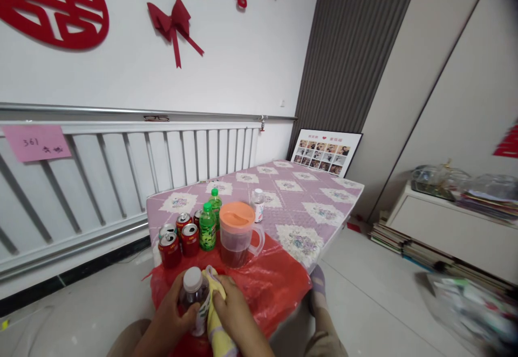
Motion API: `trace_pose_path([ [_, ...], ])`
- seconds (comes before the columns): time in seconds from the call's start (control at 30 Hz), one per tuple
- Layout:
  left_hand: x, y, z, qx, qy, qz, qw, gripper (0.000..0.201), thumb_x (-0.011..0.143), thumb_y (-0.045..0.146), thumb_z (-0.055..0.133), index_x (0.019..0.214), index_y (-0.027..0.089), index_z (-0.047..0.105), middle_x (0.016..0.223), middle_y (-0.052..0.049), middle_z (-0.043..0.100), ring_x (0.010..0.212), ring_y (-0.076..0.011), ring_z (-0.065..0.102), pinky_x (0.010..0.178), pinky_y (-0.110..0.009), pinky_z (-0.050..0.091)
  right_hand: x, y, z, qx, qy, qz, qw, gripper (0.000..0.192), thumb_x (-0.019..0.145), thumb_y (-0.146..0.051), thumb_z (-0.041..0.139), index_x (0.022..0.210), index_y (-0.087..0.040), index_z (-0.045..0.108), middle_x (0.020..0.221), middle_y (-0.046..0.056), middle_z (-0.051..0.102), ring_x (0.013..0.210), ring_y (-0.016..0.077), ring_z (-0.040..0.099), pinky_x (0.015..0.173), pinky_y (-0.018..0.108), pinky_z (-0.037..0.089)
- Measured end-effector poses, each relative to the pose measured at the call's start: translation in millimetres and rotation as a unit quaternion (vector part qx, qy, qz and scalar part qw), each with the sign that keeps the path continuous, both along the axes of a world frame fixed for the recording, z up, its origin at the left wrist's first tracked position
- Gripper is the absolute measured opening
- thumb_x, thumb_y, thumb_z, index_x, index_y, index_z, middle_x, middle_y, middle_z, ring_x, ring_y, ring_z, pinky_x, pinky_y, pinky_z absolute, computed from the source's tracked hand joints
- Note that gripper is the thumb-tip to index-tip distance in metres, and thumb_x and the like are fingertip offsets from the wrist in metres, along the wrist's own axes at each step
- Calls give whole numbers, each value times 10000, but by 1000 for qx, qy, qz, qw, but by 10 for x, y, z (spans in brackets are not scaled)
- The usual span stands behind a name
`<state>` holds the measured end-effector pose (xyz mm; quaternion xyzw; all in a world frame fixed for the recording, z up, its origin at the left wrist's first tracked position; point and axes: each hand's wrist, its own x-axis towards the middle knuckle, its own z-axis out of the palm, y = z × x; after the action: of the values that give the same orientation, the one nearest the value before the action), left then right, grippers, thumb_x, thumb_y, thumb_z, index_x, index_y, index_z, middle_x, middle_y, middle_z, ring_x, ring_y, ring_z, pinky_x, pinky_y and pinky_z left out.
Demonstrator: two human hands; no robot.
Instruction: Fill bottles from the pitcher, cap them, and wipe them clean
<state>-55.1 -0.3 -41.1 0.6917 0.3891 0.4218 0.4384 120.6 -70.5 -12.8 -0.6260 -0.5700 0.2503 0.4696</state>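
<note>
My left hand (175, 304) is wrapped round a clear plastic bottle (199, 322) with a white cap, held upright above the red plastic sheet (269, 278). My right hand (232, 305) grips a yellow cloth (218, 338) and presses it to the bottle's right side. Just beyond my hands stands a clear pitcher (236, 249) with an orange lid, partly filled with liquid. To its left are two green bottles, the nearer green bottle (208, 230) in front of the farther one (215, 199). Several opened drink cans, among them a red can (170, 251), stand at the left.
Another white-capped bottle (258, 206) stands behind the pitcher on the purple patterned tablecloth (279, 200). A photo board (326, 152) leans at the table's far end. The radiator (121, 168) runs along the left wall. At right are a low white cabinet (441, 224) and stacked papers.
</note>
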Motion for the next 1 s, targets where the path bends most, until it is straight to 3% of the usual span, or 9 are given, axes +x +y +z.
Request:
trace_pose_path([
  [0.13, -38, 64, -20, -10, -2, -39, 999, 676, 652, 351, 730, 1265, 126, 553, 1258, -186, 659, 1175, -369, 613, 1025, -484, 495, -23, 3, 325, 65, 5, 19, 998, 451, 827, -118, 488, 1247, -205, 629, 1279, 80, 640, 1218, 198, 572, 1066, 345, 420],
  [0.27, 0, 9, 4, -22, -22, -27, 999, 682, 699, 337, 698, 1321, 136, 503, 1288, -168, 641, 1197, -341, 600, 1038, -451, 490, -34, 50, 566, 100, 6, 65, 993, 444, 841, -102, 481, 1246, -225, 617, 1321, 55, 602, 1246, 169, 536, 1085, 309, 385],
  [0.37, 25, -38, 13, -23, -34, -23, 999, 687, 726, 351, 667, 1344, 126, 469, 1313, -174, 618, 1217, -331, 586, 1060, -445, 469, -14, 124, 529, 60, 4, 63, 996, 435, 841, -110, 467, 1239, -203, 617, 1284, 66, 625, 1210, 178, 560, 1065, 319, 400],
  [0.6, -2, -34, -16, -5, -9, -2, 1000, 680, 709, 367, 666, 1316, 119, 489, 1300, -182, 627, 1226, -354, 575, 1087, -489, 429, 52, 148, 47, -24, -3, 49, 999, 363, 818, -135, 460, 1094, -139, 696, 1082, 118, 723, 1047, 256, 661, 956, 405, 488],
  [0.7, -24, 11, -39, -8, -10, -24, 1000, 648, 711, 329, 666, 1306, 129, 506, 1293, -166, 641, 1212, -342, 588, 1072, -469, 448, 50, 93, -39, -32, -5, 47, 998, 386, 798, -128, 473, 1112, -120, 697, 1102, 140, 717, 1072, 278, 652, 974, 431, 479],
  [0.83, -60, 93, -61, -26, 1, -60, 998, 662, 667, 301, 704, 1283, 131, 531, 1290, -154, 647, 1216, -345, 584, 1066, -460, 460, 27, 58, 109, -8, 0, 41, 999, 445, 822, -142, 466, 1233, -105, 633, 1220, 157, 663, 1170, 261, 599, 1038, 420, 436],
  [1.0, -48, 75, -8, -21, -12, -91, 996, 686, 707, 250, 665, 1348, 112, 461, 1348, -171, 593, 1249, -328, 557, 1080, -446, 443, -1, 85, 385, 58, 8, 49, 997, 462, 866, -175, 458, 1316, -169, 563, 1386, 111, 555, 1296, 196, 496, 1122, 361, 356],
])
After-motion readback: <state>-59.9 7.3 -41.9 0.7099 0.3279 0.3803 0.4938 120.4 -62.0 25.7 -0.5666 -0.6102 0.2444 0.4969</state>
